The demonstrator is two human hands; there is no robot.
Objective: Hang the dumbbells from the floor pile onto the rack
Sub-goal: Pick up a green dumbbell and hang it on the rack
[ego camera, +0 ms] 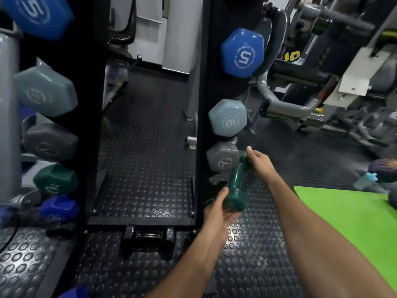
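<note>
Both arms reach toward 12 o'clock: left hand cups the green dumbbell's near head, right hand grips its far head, above studded rubber floor.

Black upright steel rack, centre: on its right side, top to bottom, blue hex dumbbell marked 5, pale grey-blue hex dumbbell marked 3, grey hex dumbbell. Just below and right of that, dark green dumbbell, tilted, near end in left hand, far end in right hand. Green floor mat lies right.
</note>
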